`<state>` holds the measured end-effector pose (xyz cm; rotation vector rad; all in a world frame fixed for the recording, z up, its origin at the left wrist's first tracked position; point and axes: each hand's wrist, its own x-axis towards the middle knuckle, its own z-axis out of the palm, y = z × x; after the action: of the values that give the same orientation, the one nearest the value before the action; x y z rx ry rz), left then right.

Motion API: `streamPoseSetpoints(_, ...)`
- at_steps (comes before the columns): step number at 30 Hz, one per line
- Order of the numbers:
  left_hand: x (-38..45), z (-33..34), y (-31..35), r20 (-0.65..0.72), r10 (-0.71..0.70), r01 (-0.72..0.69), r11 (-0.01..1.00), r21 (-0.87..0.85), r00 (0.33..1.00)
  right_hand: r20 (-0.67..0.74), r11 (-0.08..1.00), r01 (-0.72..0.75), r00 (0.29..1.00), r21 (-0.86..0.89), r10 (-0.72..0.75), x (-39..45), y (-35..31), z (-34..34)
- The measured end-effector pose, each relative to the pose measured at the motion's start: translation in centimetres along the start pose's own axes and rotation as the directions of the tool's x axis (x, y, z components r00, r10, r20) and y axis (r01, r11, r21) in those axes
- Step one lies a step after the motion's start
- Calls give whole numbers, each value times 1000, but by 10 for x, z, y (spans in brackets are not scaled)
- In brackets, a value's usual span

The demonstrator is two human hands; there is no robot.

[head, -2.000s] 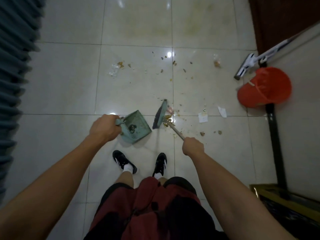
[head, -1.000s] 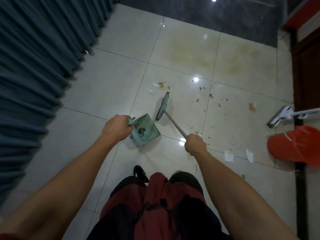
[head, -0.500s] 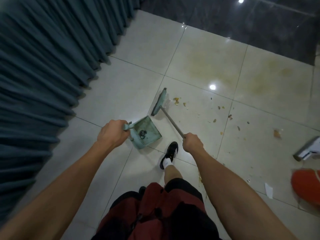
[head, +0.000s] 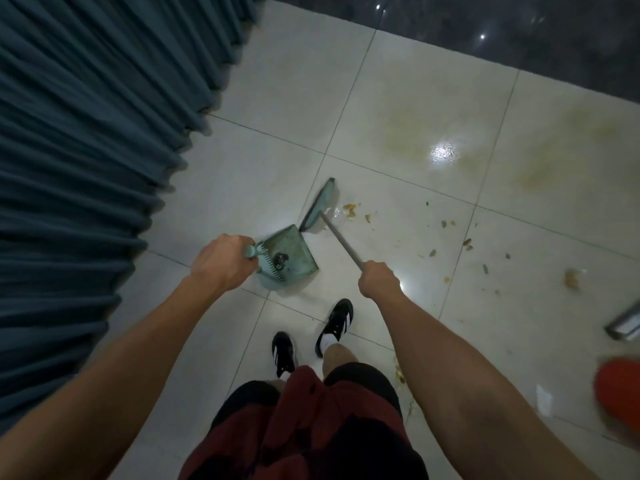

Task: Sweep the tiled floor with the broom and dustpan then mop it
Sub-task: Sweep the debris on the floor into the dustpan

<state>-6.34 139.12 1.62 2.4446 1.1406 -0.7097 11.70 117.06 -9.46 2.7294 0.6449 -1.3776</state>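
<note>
- Dim overall, cool bluish-green cast; indoor light from overhead.
- Glossy tiled floor (head: 398, 109) throws back lamp glare: one bright blown-out spot (head: 442, 153), fainter patches near the right hand (head: 378, 279) and beside the dustpan (head: 289, 249).
- Small pinpoint reflections on the dark floor strip (head: 485, 32) at top right.
- Soft, weak shadows under the dustpan and broom head (head: 318, 206); none hard-edged.
- Curtain (head: 86, 133) folds go near black in the creases, detail lost.
- Strong wide-angle distortion: tile lines bow, forearms stretch toward the bottom corners.
- Right edge smeared: red object (head: 620, 393) and grey piece (head: 627, 323) blurred.
- Centre fairly sharp; debris (head: 349, 209) readable but noisy.
</note>
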Motion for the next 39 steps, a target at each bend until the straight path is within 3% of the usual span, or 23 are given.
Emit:
streamPoseSetpoints(10, 19, 2, 3, 27, 159, -160, 984, 75, 987, -33, 985, -171, 985, -8, 171, -33, 33, 26)
streamPoseSetpoints(20, -2, 25, 9, 57, 336, -340, 936, 95, 940, -7, 939, -321, 946, 123, 324, -92, 51, 90)
streamPoseSetpoints(39, -134, 124, 117, 118, 563, -571, 771, 282, 818, 14, 772, -520, 832, 365, 554, -261, 211, 235)
